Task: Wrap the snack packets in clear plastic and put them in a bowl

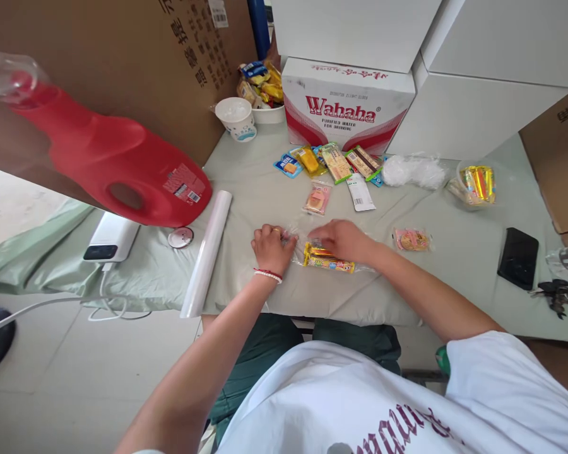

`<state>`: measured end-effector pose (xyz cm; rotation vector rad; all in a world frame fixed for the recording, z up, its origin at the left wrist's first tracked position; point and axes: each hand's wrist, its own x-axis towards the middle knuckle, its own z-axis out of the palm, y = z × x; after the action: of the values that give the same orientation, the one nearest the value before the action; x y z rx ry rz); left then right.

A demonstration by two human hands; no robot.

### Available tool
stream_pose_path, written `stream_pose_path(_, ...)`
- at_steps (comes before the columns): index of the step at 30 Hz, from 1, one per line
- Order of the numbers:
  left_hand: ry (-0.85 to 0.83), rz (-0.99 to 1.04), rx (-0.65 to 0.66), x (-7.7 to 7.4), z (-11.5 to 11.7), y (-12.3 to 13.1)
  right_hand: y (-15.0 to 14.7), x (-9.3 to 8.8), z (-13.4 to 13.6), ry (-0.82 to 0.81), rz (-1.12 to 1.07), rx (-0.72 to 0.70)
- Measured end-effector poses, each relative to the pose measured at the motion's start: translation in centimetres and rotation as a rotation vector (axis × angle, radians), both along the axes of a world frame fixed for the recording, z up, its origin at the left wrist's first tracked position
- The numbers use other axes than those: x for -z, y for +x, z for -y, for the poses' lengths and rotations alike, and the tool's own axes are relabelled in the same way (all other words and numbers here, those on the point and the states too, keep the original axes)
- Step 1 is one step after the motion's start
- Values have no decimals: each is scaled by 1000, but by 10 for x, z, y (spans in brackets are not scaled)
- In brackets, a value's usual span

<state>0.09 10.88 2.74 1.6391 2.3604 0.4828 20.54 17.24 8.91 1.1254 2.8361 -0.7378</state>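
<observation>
The left hand [271, 249], wearing a red-and-pale beaded bracelet [268, 275], lies palm down on the pale green cloth-covered surface [246, 280]. Its fingers are bent and slightly apart, the thumb reaching toward crinkled clear plastic film [299, 255]; whether they pinch it cannot be told. The right hand [338, 238] arches over the same film with its fingers curled toward the left hand; their tips are partly hidden, so their grip cannot be told either. Just below the right fingers, on the near side, lie slim yellow printed snack packets [329, 261], side by side, with the film around them.

Beyond the fingers of both hands, between them and the rest, sits a small pink-and-clear wrapped biscuit [317, 198]. Farther beyond is a loose cluster of colourful flat snack packets [337, 162], in front of a white-and-red cardboard Wahaba water box [348, 104]. To the right of the right fingers, past the wrist, lies a second pink wrapped biscuit [411, 239]; much farther right is a black rectangular phone [518, 258]. Left of the left fingers, a long white roll [206, 255] lies at a slant, with a large red plastic bottle [137, 161] farther out.
</observation>
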Motion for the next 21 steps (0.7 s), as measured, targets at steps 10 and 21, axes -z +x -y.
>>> stream_pose_path(10, 72, 507, 34, -35, 4, 5, -1, 18, 79, 269, 161, 12)
stream_pose_path(21, 33, 292, 521, -38, 45, 88, 56, 18, 97, -8, -263, 46)
